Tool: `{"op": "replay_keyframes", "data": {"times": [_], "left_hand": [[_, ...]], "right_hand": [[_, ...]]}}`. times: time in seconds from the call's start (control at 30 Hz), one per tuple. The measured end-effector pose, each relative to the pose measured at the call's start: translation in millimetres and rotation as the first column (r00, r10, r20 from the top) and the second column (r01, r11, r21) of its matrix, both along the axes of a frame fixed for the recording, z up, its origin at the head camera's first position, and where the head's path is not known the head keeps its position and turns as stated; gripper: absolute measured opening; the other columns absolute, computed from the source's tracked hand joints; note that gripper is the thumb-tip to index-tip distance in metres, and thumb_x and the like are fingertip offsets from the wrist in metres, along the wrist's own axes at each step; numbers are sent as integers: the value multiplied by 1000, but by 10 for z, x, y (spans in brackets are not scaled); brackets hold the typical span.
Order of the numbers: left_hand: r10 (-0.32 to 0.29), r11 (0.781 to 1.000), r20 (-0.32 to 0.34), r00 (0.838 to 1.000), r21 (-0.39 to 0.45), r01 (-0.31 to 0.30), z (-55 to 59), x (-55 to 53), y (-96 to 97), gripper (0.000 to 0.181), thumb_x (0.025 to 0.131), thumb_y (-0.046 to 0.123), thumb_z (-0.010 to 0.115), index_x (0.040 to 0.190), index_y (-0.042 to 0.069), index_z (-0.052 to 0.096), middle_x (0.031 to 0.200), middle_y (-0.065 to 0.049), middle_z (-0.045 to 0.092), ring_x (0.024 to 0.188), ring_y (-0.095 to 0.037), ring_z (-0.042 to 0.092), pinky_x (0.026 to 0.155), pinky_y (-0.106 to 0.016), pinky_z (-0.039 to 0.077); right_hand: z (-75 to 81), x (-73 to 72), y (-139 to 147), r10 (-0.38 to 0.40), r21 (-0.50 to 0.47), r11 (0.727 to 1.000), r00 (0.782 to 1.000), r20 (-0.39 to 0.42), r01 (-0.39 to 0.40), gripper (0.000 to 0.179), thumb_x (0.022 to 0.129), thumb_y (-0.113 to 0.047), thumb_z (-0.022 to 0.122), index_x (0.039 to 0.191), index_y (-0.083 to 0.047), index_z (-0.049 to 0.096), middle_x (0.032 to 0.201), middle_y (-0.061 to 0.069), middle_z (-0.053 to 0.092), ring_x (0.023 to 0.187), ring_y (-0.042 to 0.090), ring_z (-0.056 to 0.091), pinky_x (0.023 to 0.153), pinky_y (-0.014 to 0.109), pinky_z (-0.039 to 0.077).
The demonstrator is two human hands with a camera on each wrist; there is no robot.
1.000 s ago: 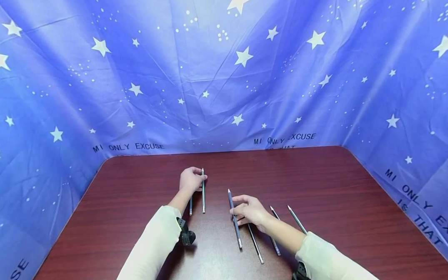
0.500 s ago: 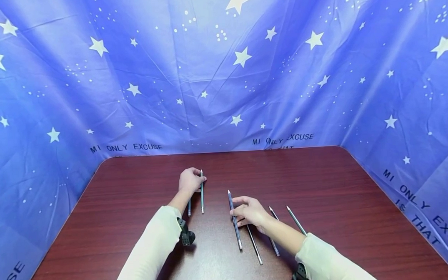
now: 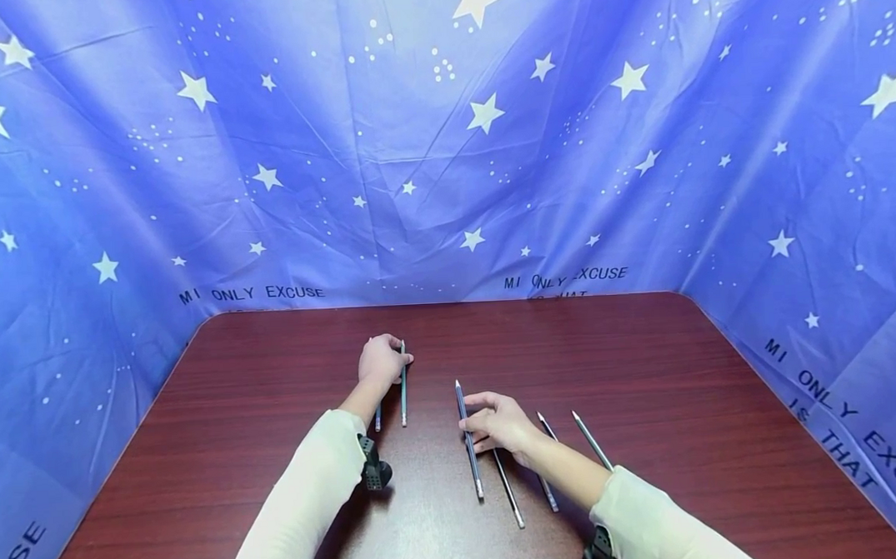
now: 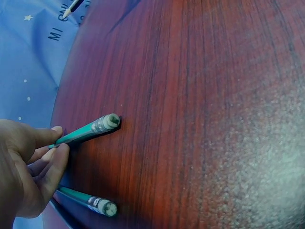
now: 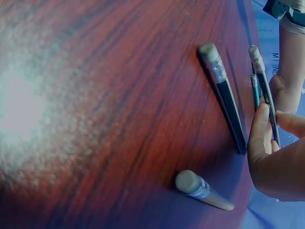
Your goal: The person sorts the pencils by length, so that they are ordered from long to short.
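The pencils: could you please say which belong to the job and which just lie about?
In the job, apparently:
slim green pencil in left hand
slim dark-blue pencil in right hand

Apparently lying loose:
second green pencil near left hand
slim black pencil near right hand
two slim pencils farther right

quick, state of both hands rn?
Left hand: closed, pinching a green pencil.
Right hand: closed, pinching a dark pencil.

- a dark reddish-brown table (image 3: 163, 459) with streaked wood grain and rounded far corners; a pale glare (image 5: 19, 109) on its top;
- a blue curtain (image 3: 321, 135) behind and along both sides, creased;
- white stars (image 3: 485, 114) and dots (image 3: 444, 65) printed across it;
- dark lettering (image 3: 295, 292) low down, partly reading "MI ONLY EXCUSE"
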State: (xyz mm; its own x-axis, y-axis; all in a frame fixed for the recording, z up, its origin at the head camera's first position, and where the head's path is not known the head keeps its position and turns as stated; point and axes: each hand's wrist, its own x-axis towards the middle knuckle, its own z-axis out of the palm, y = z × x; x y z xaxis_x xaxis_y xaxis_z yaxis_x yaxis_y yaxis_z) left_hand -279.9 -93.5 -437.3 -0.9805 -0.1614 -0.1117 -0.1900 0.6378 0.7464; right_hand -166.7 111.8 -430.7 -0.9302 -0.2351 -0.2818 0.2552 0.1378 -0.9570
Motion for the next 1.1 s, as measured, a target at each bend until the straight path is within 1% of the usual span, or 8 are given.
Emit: {"op": "replay_keyframes", "data": {"times": [0.17, 0.43, 0.67, 0.87, 0.97, 1.1], "left_hand": [[-4, 1000, -12, 1000, -20, 4, -13, 5, 6, 33, 80, 17, 72, 109, 5, 64, 104, -13, 68, 47, -9, 60, 43, -21, 53], [-14, 998, -15, 1000, -57, 14, 0, 15, 15, 32, 80, 18, 72, 109, 6, 64, 102, -13, 69, 47, -10, 60, 43, -21, 52], [-21, 997, -2, 1000, -81, 21, 33, 30, 26, 32, 81, 18, 71, 110, 6, 64, 105, -12, 69, 45, -10, 59, 43, -22, 52], [-43, 997, 8, 999, -68, 44, 38, 27, 19, 36, 80, 17, 72, 112, 4, 64, 104, -13, 69, 45, -9, 60, 44, -22, 53], [-70, 996, 23, 997, -53, 71, 45, 20, 8, 37, 80, 15, 73, 113, 2, 64, 102, -15, 69, 48, -11, 62, 45, -22, 54], [-92, 996, 54, 994, -11, 93, 56, 15, -10, 39, 80, 13, 73, 115, -2, 62, 102, -17, 68, 54, -16, 65, 47, -23, 55]], "right_hand": [[-1, 5, -1, -6, 9, 1000, 1000, 1, 6, 50, 81, -2, 65, 126, 7, 47, 85, 13, 70, 59, 9, 60, 57, 25, 58], [-8, -9, -2, -3, 13, 1000, 1000, -1, 3, 49, 81, -2, 65, 126, 7, 47, 88, 16, 71, 59, 9, 60, 58, 27, 59], [38, -48, -13, -8, 16, 1000, 1000, -5, 8, 49, 80, -2, 65, 125, 7, 48, 83, 9, 69, 59, 10, 59, 59, 27, 59], [53, -96, 3, -15, 38, 999, 1000, -13, 16, 49, 80, -2, 66, 126, 6, 49, 85, 11, 70, 60, 10, 59, 60, 27, 59], [56, -108, 11, -22, 47, 999, 1000, -11, 22, 49, 81, -2, 66, 126, 5, 49, 86, 11, 70, 60, 10, 59, 60, 26, 59], [64, -121, 3, -31, 42, 999, 1000, -3, 31, 48, 80, -2, 65, 125, 5, 50, 85, 11, 70, 60, 10, 58, 59, 25, 59]]}}
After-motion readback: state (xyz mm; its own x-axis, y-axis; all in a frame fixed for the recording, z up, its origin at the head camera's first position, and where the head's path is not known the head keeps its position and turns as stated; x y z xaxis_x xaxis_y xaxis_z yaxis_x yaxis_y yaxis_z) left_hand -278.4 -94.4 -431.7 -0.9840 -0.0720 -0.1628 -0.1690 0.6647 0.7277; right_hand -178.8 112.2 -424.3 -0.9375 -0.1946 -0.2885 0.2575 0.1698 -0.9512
